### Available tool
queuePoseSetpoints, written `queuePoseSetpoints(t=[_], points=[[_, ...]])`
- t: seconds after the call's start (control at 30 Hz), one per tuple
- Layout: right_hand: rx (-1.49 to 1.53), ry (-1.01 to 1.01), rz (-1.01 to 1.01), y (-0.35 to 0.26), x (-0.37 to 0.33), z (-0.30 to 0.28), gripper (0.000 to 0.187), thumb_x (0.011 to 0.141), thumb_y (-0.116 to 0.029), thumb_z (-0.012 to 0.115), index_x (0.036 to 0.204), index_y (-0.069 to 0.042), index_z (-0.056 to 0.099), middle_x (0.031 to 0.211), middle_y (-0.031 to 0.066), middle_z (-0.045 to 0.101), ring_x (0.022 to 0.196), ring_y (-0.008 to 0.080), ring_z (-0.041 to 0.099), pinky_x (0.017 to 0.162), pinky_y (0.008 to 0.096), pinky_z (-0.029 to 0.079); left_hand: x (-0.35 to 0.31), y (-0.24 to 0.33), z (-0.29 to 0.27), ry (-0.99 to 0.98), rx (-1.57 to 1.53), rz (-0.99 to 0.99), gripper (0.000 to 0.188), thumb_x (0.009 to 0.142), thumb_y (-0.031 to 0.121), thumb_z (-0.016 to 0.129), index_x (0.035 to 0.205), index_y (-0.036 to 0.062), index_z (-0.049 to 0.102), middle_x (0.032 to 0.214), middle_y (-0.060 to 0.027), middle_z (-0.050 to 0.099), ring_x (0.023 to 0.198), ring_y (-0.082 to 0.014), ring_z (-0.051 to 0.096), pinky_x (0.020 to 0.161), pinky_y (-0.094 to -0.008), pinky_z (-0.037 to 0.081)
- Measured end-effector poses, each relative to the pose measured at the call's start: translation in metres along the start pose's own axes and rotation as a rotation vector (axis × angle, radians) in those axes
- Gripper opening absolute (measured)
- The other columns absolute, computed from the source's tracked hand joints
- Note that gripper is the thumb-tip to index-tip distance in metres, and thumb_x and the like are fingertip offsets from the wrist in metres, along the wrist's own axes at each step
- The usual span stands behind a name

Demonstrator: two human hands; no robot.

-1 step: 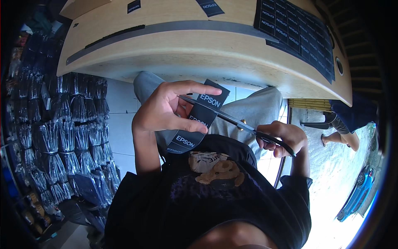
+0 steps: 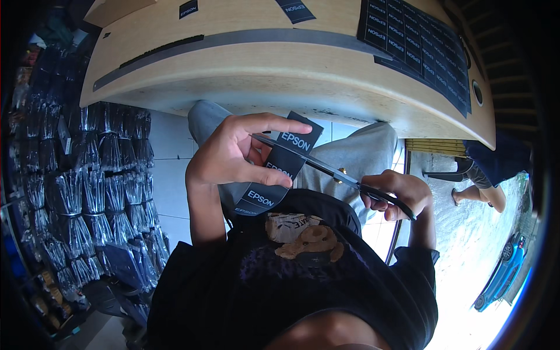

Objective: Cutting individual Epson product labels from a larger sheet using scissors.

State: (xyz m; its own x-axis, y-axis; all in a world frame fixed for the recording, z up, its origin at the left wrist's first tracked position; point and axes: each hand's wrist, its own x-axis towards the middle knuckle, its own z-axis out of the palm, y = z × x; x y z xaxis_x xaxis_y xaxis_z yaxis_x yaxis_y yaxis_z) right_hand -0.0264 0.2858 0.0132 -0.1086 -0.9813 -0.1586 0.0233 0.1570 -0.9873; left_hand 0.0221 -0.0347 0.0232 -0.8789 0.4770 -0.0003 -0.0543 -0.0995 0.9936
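My left hand (image 2: 224, 153) grips a strip of black labels (image 2: 261, 195) with white lettering, held above my lap. Its fingers and thumb press along the strip on either side of the cutting line. Scissors (image 2: 332, 170) with black handles are in my right hand (image 2: 403, 191), fingers in the loops. Their blades lie slantwise across the strip, between its top label and the one below, with the tips reaching toward my left palm. Part of the strip is covered by the left thumb and the blade.
Before me stands a pale wooden desk (image 2: 233, 76) with a long grey metal ruler (image 2: 262, 39) near its edge. On it lie black label sheets (image 2: 396, 29), a single label (image 2: 188, 8) and a short label piece (image 2: 296, 10). Plastic-wrapped bundles (image 2: 73, 189) hang at left. Another person (image 2: 487, 189) is at right.
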Motion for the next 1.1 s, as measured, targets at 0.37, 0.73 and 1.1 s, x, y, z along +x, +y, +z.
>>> queuePoseSetpoints(t=[0.37,0.73,1.1], points=[[0.028,0.056,-0.064,0.005,0.000,0.008,0.057,0.086,-0.053,0.054,0.080,0.004,0.054,0.068,0.0090,0.053,0.056,0.0211,0.055,0.052,0.0338,0.040,-0.002,0.002,0.001,-0.002,-0.008,-0.016,0.066,0.059,-0.006,0.080,0.120,-0.0001,0.055,0.099,-0.0089,0.063,0.084,-0.0102,0.063,0.070,-0.0209,0.055],[0.011,0.075,-0.009,0.008,-0.002,0.011,0.051,0.087,-0.048,0.055,0.078,0.001,0.054,0.064,0.0055,0.052,0.051,0.0162,0.053,0.048,0.0298,0.037,0.000,-0.001,0.000,-0.016,-0.017,0.027,0.065,0.059,-0.006,0.080,0.119,-0.0012,0.055,0.098,-0.0104,0.063,0.083,-0.0110,0.063,0.070,-0.0218,0.055],[-0.006,0.126,-0.004,0.007,-0.002,0.014,0.045,0.087,-0.043,0.058,0.076,0.000,0.056,0.058,0.0043,0.052,0.048,0.0158,0.054,0.045,0.0289,0.037,-0.002,0.005,-0.004,-0.018,0.013,0.000,0.067,0.063,-0.002,0.079,0.124,0.0006,0.051,0.107,-0.0139,0.059,0.079,-0.0145,0.066,0.064,-0.0214,0.056]])
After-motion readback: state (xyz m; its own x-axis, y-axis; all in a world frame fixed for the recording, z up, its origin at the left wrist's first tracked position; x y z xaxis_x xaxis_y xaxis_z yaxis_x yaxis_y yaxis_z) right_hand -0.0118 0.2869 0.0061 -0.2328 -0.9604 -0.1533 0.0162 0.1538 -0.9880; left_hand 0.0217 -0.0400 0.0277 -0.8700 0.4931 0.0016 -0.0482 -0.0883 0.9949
